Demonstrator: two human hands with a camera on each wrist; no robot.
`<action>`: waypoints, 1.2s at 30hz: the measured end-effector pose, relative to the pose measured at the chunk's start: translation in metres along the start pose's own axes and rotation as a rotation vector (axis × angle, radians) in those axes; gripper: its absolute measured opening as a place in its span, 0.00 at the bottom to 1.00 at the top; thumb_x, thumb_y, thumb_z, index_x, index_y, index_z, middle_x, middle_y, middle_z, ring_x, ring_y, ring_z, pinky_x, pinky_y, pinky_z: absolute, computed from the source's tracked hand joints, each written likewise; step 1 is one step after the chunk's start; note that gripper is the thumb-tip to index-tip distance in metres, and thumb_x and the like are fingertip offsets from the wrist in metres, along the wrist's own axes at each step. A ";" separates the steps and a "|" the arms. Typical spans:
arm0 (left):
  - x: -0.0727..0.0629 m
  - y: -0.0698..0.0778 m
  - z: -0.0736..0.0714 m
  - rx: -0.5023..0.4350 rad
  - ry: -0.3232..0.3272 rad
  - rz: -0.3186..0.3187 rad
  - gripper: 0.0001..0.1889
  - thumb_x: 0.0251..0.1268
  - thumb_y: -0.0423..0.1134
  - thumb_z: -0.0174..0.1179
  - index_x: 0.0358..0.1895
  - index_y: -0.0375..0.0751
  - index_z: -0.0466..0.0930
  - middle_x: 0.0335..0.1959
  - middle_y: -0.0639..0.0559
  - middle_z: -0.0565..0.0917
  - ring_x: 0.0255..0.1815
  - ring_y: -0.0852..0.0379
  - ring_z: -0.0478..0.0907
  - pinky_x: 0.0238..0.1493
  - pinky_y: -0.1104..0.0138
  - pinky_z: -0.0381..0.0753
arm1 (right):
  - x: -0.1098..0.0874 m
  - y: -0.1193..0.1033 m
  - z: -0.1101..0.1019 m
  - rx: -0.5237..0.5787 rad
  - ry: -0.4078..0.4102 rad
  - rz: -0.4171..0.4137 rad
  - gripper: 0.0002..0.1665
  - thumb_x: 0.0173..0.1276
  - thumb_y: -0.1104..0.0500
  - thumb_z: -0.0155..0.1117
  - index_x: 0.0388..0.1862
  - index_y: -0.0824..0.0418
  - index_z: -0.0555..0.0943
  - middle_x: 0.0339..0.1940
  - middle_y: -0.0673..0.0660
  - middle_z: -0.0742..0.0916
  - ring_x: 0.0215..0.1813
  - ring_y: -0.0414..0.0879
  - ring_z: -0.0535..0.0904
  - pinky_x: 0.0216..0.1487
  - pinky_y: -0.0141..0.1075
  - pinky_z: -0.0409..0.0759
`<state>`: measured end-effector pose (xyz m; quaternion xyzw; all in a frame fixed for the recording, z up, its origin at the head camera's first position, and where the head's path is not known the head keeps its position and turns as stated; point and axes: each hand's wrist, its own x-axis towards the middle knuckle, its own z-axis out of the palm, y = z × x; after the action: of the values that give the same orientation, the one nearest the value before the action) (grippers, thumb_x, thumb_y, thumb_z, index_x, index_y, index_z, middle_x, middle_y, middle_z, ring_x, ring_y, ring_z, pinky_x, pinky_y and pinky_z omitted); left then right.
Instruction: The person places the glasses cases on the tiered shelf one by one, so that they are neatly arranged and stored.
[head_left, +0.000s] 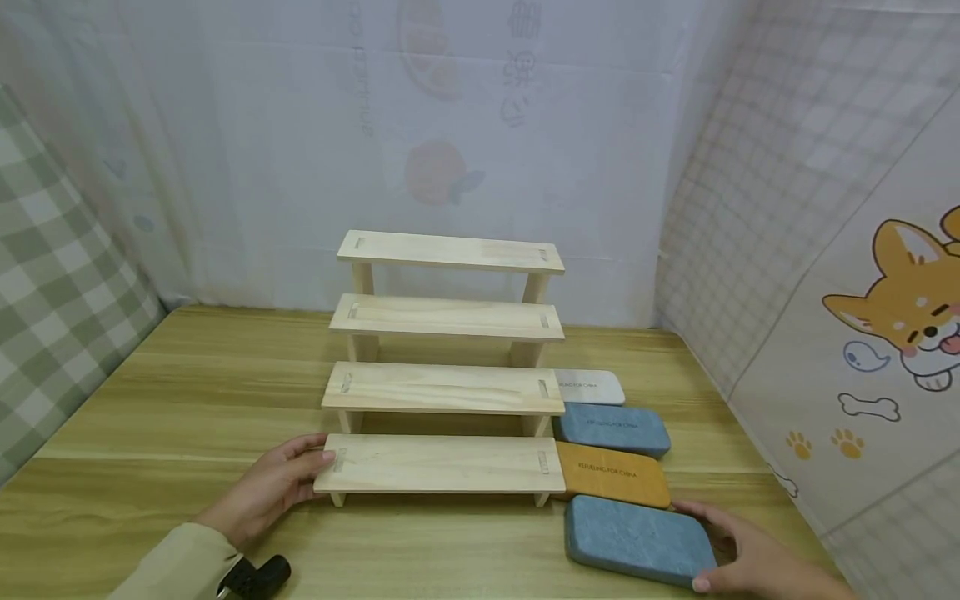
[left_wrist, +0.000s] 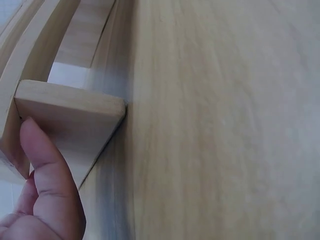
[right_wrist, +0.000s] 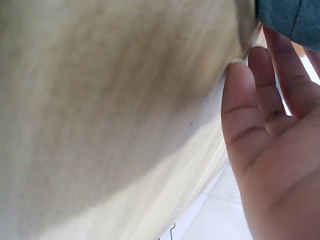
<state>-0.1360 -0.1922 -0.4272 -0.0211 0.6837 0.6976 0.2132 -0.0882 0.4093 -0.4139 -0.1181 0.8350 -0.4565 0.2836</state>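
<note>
L hand point(head_left: 273, 486) – pinches tiered wd rack point(head_left: 441, 465) | R hand point(head_left: 753, 552) – grips rounded blue case point(head_left: 637, 537)

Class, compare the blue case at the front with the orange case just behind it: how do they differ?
The front blue case is mottled blue, the orange case orange. Dark lettering shows on the orange case, none on the front blue case. The wooden stand's lowest tier hides the orange case's left end, while the front blue case's left end shows fully. Both have rounded corners and lie on the wood-grain table.
</note>
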 end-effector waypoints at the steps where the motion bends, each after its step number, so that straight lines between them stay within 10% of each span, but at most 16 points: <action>1: 0.000 0.000 0.000 -0.004 0.001 -0.003 0.38 0.72 0.40 0.53 0.72 0.21 0.42 0.66 0.27 0.61 0.48 0.57 0.77 0.47 0.64 0.81 | -0.001 0.000 0.000 -0.020 0.005 0.001 0.44 0.67 0.60 0.63 0.73 0.75 0.54 0.69 0.76 0.64 0.56 0.22 0.66 0.50 0.29 0.73; 10: 0.004 0.000 0.000 -0.048 -0.030 -0.010 0.40 0.71 0.37 0.54 0.72 0.19 0.38 0.63 0.32 0.65 0.48 0.59 0.77 0.49 0.66 0.80 | -0.004 0.007 0.005 -0.264 0.121 -0.118 0.39 0.63 0.58 0.68 0.69 0.69 0.64 0.62 0.29 0.69 0.60 0.21 0.62 0.48 0.25 0.69; 22: 0.006 -0.001 -0.001 -0.051 -0.063 -0.016 0.42 0.70 0.34 0.54 0.72 0.19 0.33 0.60 0.36 0.68 0.47 0.59 0.78 0.49 0.64 0.80 | -0.003 -0.007 0.010 -0.204 0.122 -0.032 0.42 0.58 0.62 0.71 0.66 0.78 0.62 0.61 0.70 0.73 0.50 0.21 0.68 0.41 0.26 0.75; 31: 0.005 0.001 0.000 -0.036 -0.044 -0.029 0.41 0.70 0.33 0.55 0.72 0.20 0.35 0.58 0.37 0.69 0.46 0.59 0.77 0.48 0.64 0.79 | -0.010 -0.009 0.006 -0.113 0.103 -0.008 0.42 0.59 0.64 0.69 0.68 0.76 0.62 0.63 0.60 0.72 0.50 0.21 0.68 0.43 0.26 0.76; 36: 0.006 0.000 0.000 -0.045 -0.041 -0.022 0.42 0.69 0.33 0.55 0.72 0.20 0.36 0.59 0.38 0.69 0.46 0.60 0.77 0.48 0.65 0.79 | -0.012 -0.013 -0.003 0.020 0.061 -0.055 0.34 0.64 0.64 0.65 0.67 0.45 0.68 0.58 0.35 0.72 0.52 0.25 0.71 0.46 0.27 0.77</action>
<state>-0.1411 -0.1906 -0.4291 -0.0190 0.6631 0.7107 0.2342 -0.0809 0.4095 -0.3979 -0.1242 0.8350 -0.4760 0.2463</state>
